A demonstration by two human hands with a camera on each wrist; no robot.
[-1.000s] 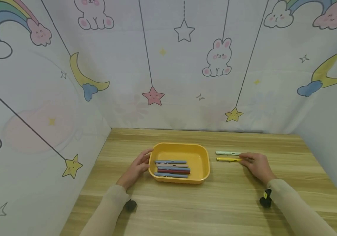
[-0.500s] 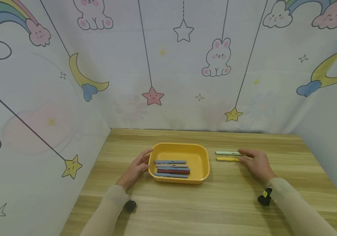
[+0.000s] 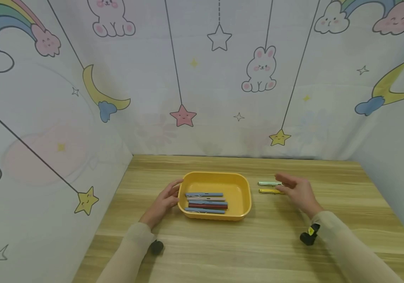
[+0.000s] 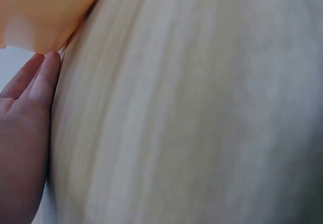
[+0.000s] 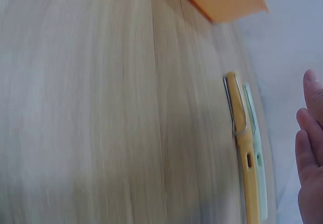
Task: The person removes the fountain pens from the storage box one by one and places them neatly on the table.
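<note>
A yellow plastic tray (image 3: 233, 215) stands on the table, and several pens lie side by side in its left half: blue-grey ones (image 3: 205, 211), a beige one and a dark red one (image 3: 207, 206). My left hand (image 3: 161, 202) rests with its fingertips against the tray's left wall, fingers fairly straight. To the right of the tray lie a mint green pen (image 3: 268, 183) and a yellow pen (image 3: 270, 191), parallel to each other. My right hand (image 3: 299, 192) hovers above their right ends, thumb and fingers apart, holding nothing. In the right wrist view both pens, with metal clips, lie below the fingers.
The wood-grain table (image 3: 216, 251) is bounded by a printed white cloth (image 3: 223, 133) at the back and on both sides. A black wrist device (image 3: 309, 234) hangs under the right sleeve, another (image 3: 157, 247) under the left.
My right hand has let go at the two pens, lifted and moved a little left over them. The pens lie where they were. My left hand and the tray have stayed put.
</note>
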